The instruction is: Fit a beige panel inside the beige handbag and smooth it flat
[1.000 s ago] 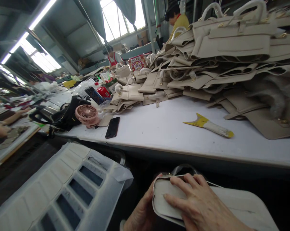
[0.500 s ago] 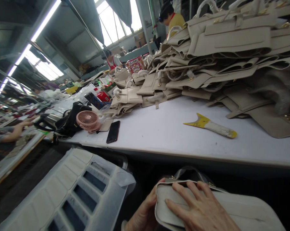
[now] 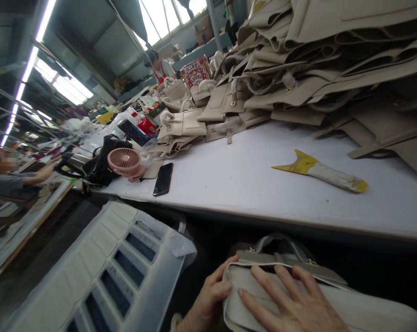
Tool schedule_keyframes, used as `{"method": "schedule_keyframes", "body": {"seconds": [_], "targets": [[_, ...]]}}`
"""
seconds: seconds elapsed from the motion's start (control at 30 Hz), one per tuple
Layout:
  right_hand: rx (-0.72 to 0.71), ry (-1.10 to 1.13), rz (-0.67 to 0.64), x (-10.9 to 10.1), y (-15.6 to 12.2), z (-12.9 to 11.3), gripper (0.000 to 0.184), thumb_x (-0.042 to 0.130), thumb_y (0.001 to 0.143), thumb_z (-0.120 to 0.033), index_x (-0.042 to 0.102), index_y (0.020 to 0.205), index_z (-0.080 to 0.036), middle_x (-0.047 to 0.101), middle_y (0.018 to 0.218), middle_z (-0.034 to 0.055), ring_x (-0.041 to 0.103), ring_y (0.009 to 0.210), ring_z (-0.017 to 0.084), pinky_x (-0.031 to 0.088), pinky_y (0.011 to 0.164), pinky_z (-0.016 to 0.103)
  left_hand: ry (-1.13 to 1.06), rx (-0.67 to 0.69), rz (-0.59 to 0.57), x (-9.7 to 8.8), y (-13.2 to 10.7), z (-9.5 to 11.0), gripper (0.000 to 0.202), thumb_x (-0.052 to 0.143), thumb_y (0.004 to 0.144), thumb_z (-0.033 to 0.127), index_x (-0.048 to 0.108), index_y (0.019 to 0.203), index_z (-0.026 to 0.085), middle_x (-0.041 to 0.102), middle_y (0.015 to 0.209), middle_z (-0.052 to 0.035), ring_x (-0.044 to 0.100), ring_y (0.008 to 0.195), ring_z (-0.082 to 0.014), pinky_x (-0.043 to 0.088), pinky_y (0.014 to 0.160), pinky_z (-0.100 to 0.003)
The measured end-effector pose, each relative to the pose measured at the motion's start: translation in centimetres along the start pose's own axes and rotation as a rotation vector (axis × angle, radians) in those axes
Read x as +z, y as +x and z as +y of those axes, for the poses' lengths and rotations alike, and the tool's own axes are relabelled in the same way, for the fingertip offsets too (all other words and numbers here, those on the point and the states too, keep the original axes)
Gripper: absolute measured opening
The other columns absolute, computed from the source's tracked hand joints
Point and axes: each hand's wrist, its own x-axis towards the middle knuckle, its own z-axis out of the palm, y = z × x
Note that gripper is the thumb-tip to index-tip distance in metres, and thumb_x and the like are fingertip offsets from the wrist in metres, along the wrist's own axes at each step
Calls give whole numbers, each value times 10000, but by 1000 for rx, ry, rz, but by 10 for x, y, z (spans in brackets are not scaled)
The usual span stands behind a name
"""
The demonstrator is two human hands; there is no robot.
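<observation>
Low at the right is a pale beige handbag (image 3: 370, 304), lying with its broad, round-cornered panel towards me. Its wrapped handle (image 3: 280, 239) and small gold fittings show at the far side. My left hand (image 3: 210, 295) grips the bag's left end, thumb on the near face and fingers partly hidden behind the edge. Across the panel my right hand (image 3: 293, 297) lies flat with its fingers spread, the fingertips close to the white top edge. The underside of the bag is out of sight.
A white table (image 3: 229, 184) runs ahead, bearing a yellow-ended tool (image 3: 319, 170), a phone (image 3: 163, 179), a pink fan (image 3: 125, 161) and a high pile of beige bags (image 3: 291, 87). A plastic crate (image 3: 153, 276) stands lower left. Further left a person (image 3: 14, 180) works.
The camera view has tilted and shifted, so the table things appear displaced. More of the bag's handle side shows behind the panel. Both hands keep nearly the same hold.
</observation>
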Motion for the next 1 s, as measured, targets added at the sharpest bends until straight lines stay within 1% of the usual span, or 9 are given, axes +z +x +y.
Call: {"method": "schedule_keyframes", "body": {"seconds": [0.1,0.23,0.47,0.67,0.73,0.8,0.9,0.97,1.0], "targets": [[4,-10,-34,2,-4,0,365,333,997,-472,692,1044,-429,725,1094,-33,535,936,298,310,874,472,86,46,33,-1,2,-2,644,766,754,421,616,1343,210,642,1326,-135,531,1281,-387,292,1142,-529],[-14,-8,-88,-9,-1,1,240,538,914,-513,674,1099,-443,727,1127,-41,586,924,266,278,899,442,163,166,77,4,3,-6,612,787,760,433,641,1317,225,519,1482,-99,361,1430,-354,225,1198,-462],[5,54,-306,-31,5,-2,487,566,759,-217,621,1185,-446,689,1255,-12,658,1003,294,316,911,475,-52,83,-67,14,-11,-6,588,661,874,476,545,1408,260,558,1446,-95,458,1370,-328,266,1175,-474],[211,270,-584,-43,10,-7,660,535,703,-118,592,1272,-447,575,1424,19,566,1228,358,383,1019,620,165,187,-28,-4,1,-8,583,707,828,394,591,1365,202,585,1413,-128,485,1338,-372,311,1163,-501],[313,417,-517,-46,9,-11,689,543,676,-96,593,1297,-391,595,1397,-2,536,1256,306,368,1093,571,311,259,37,-10,6,-7,615,728,802,443,591,1365,237,547,1460,-101,434,1382,-372,293,1181,-512],[422,598,-339,-48,6,-14,671,572,651,-86,617,1290,-287,647,1321,15,538,1242,256,373,1135,482,538,380,90,-13,9,-1,587,705,819,467,591,1362,272,475,1526,-65,357,1439,-356,262,1199,-516],[680,848,-33,-56,-1,-10,404,633,713,-130,714,1103,-201,710,1197,74,585,1208,247,432,1108,433,967,581,19,-16,12,14,529,620,895,391,525,1413,338,347,1605,-30,271,1486,-329,232,1201,-557],[891,954,194,-69,-12,4,213,651,824,-256,735,1012,-199,710,1193,103,625,1167,259,485,1054,429,1229,766,-53,-13,12,26,475,536,943,309,517,1414,368,320,1616,-32,267,1489,-324,216,1196,-596],[993,962,319,-76,-21,14,218,646,865,-340,735,1007,-201,707,1197,111,646,1131,262,506,1023,426,1352,872,-77,-9,12,32,436,489,963,276,549,1382,380,348,1600,-35,287,1482,-319,214,1193,-609]]}}
